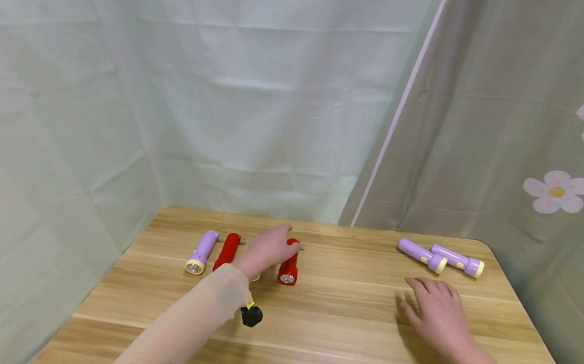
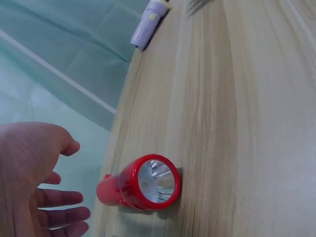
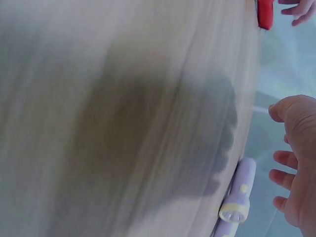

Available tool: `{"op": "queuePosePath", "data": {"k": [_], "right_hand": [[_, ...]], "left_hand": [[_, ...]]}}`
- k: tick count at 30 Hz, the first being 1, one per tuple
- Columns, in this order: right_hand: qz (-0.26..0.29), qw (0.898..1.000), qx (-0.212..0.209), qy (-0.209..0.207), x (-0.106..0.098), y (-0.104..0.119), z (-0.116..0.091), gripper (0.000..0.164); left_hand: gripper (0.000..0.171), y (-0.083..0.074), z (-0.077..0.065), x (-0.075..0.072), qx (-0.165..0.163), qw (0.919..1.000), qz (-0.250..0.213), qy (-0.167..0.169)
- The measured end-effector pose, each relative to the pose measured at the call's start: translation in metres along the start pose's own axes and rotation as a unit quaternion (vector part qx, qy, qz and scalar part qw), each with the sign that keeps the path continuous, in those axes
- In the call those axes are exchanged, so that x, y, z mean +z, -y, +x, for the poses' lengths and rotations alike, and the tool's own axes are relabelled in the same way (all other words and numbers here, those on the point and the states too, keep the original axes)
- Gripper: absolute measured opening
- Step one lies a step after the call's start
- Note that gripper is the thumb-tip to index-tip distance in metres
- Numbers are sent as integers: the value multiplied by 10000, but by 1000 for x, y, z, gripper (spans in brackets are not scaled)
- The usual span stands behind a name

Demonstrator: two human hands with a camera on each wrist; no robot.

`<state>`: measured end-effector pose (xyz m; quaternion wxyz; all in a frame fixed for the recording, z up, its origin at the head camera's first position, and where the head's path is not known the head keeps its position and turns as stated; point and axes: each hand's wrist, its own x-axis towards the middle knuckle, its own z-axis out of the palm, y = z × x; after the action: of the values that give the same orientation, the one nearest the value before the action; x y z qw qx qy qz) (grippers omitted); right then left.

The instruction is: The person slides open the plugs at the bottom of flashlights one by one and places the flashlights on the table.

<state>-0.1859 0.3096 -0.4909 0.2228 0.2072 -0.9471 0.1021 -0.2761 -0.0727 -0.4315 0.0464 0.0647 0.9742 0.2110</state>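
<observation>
My left hand [image 1: 269, 247] is beside a red flashlight [image 1: 288, 269]. In the left wrist view, a gap shows between its relaxed fingers [image 2: 61, 198] and that flashlight, whose lens faces the camera. Left of it lie a second red flashlight [image 1: 228, 250] and a purple one [image 1: 203, 253] with a cream rim. A bit of another cream rim [image 1: 256, 277] shows from under my left wrist, the rest hidden. Over the right part of the table hovers my right hand [image 1: 436, 312], fingers loosely spread and holding nothing. Beyond it, two purple flashlights [image 1: 416, 252] [image 1: 453, 258] lie close together.
A wood-grain table [image 1: 338, 343] bears everything. Pale curtains [image 1: 278, 114] stand along its back and sides. Small grey pieces [image 1: 302, 247] stick out beside the flashlights' back ends at the left. A black camera [image 1: 252, 315] sits at my left wrist.
</observation>
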Motion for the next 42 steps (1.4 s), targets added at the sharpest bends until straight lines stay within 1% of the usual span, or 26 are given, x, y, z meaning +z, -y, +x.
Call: {"op": "queuePosePath", "data": {"k": [3,7,11,15,17,20,25,28,31,38,40,42], "right_hand": [[-18,10000,82,45,-4,-8,2,54],[-97,9998,162,81,-8,-18,6,54],[-258,9996,134,30,-10,-28,9,55],[-411,9991,112,-17,-13,-38,13,54],[-433,9989,158,2,-15,-42,14,51],[-476,9986,222,81,-16,-50,17,53],[-561,9976,352,186,-18,-59,24,58],[-554,9969,479,285,-19,-63,29,56],[-548,9960,589,401,-18,-66,34,56],[-476,9938,818,586,-13,-71,44,59],[-426,9927,906,673,-10,-72,47,59],[-388,9913,1000,760,-8,-73,50,60]], "left_hand": [[68,-3,-1,-2,259,9996,48,-52],[67,-9,-3,-2,846,9953,414,-238],[70,-14,-8,1,1413,9865,737,-383],[75,-20,-17,7,1876,9767,970,-377],[76,-24,-22,10,2082,9711,1115,-352],[77,-29,-30,16,2368,9626,1276,-333],[77,-38,-48,29,2726,9518,1388,-194],[77,-43,-61,36,2943,9452,1413,-41],[76,-48,-73,45,3176,9369,1461,41],[75,-58,-94,68,3593,9185,1648,65],[75,-60,-99,74,3676,9146,1682,60],[74,-62,-103,78,3733,9124,1678,54]]}}
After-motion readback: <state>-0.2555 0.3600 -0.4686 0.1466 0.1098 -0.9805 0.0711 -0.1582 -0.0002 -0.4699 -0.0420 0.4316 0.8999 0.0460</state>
